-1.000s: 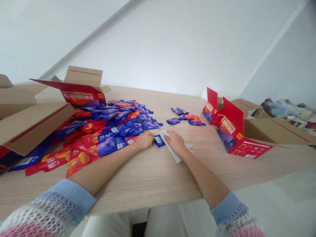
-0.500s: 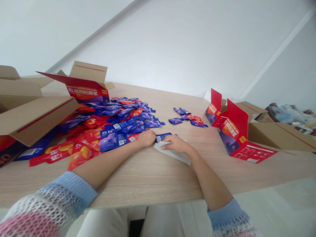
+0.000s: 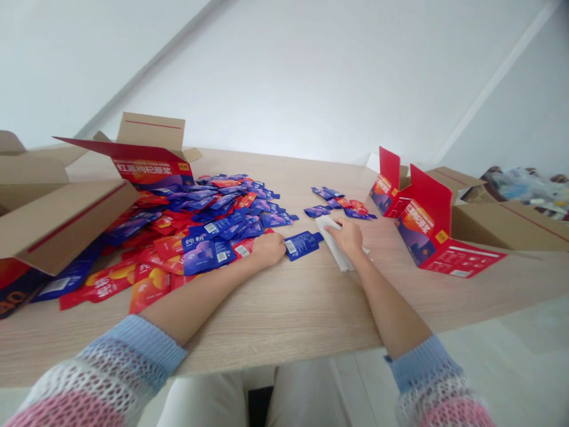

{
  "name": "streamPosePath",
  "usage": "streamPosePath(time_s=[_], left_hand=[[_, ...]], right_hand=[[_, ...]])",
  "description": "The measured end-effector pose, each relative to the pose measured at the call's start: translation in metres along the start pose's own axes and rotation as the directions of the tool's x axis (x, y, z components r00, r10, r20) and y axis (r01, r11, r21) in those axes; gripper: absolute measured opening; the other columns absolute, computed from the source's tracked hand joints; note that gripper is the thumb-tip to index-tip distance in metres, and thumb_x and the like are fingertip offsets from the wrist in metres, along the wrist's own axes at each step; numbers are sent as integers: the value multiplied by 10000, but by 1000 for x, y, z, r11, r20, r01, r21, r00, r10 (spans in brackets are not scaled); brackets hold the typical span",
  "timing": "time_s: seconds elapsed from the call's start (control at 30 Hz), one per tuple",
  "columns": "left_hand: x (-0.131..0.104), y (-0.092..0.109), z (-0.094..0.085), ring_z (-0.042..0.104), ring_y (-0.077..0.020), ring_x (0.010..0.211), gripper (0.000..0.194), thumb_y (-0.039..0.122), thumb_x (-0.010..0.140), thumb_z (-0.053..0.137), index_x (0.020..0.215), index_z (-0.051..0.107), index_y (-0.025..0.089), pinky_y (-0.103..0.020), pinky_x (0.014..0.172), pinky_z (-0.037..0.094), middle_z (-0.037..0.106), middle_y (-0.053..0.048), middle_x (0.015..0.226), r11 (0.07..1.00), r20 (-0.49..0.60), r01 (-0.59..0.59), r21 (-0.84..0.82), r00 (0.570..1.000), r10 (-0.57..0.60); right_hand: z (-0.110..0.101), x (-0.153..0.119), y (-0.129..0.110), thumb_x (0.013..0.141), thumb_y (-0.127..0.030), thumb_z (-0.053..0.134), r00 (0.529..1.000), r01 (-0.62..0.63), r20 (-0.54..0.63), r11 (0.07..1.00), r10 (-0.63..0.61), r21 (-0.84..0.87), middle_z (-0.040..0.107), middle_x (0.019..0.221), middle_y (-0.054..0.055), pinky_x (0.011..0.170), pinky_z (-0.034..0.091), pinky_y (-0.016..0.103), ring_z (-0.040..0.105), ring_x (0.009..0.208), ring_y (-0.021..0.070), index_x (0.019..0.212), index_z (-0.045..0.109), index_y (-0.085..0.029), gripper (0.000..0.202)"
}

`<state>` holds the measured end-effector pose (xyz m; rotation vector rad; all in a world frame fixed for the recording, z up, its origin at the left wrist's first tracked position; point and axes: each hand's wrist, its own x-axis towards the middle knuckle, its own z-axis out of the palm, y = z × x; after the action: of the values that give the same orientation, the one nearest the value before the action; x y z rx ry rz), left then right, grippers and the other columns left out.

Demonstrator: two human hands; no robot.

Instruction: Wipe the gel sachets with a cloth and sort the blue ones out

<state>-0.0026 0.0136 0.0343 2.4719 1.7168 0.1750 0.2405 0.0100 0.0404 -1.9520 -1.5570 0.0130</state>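
Observation:
A blue pouch (image 3: 303, 245) lies flat on the wooden table (image 3: 267, 320), label side up, its spout end pointing right. My left hand (image 3: 268, 249) is closed on the left end of that pouch, beside a big heap of blue and red pouches (image 3: 200, 252). Just right of the pouch, my right hand (image 3: 347, 236) grips a folded white cloth (image 3: 336, 252) that touches the tabletop. Behind my hands lies a small group of blue and red pouches (image 3: 329, 194).
Open red cartons (image 3: 433, 249) stand at the right, with a bag of mixed items (image 3: 528, 187) beyond them. At the left are a red-fronted carton (image 3: 153, 172) and a large open brown carton (image 3: 66, 219). A white wall (image 3: 311, 77) rises behind the table.
My right hand has moved right with the white cloth, off the blue pouch, which now shows fully. My left hand stays at the pouch's left end. The view has shifted slightly.

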Motion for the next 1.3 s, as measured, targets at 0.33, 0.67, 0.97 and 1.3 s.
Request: streamPosePath(time_s=[0.33,0.67,0.97,1.3], left_hand=[[0,2,1,681,-263,926,410,298,887,338,998,700,141,-331,761,502,713,-157,1023,999,2,35,-12,999,-35],[-1,6,4,666,-280,936,416,288,927,296,977,673,119,-358,767,485,697,-168,978,993,-28,-70,91,997,73],[-8,3,6,671,-267,903,367,258,918,304,1020,634,136,-348,747,473,700,-152,958,986,-64,-116,117,990,124],[-6,0,3,677,-285,930,374,261,912,333,941,677,115,-362,773,491,702,-186,994,995,-40,-87,51,995,89]], right_hand=[[26,-69,-79,876,-398,589,958,233,164,972,-234,26,691,1048,46,772,420,279,617,956,207,1040,702,-269,237],[32,-22,-39,921,-371,515,995,24,96,966,1,-259,660,1041,120,781,427,333,611,963,260,1067,666,-207,267],[26,-26,-40,883,-399,558,983,181,-48,953,-175,241,691,1067,71,870,437,287,621,980,207,1056,676,-186,298],[31,-61,-73,909,-353,526,915,317,184,921,-360,227,675,1143,74,870,432,284,621,1028,208,1144,617,-217,286]])
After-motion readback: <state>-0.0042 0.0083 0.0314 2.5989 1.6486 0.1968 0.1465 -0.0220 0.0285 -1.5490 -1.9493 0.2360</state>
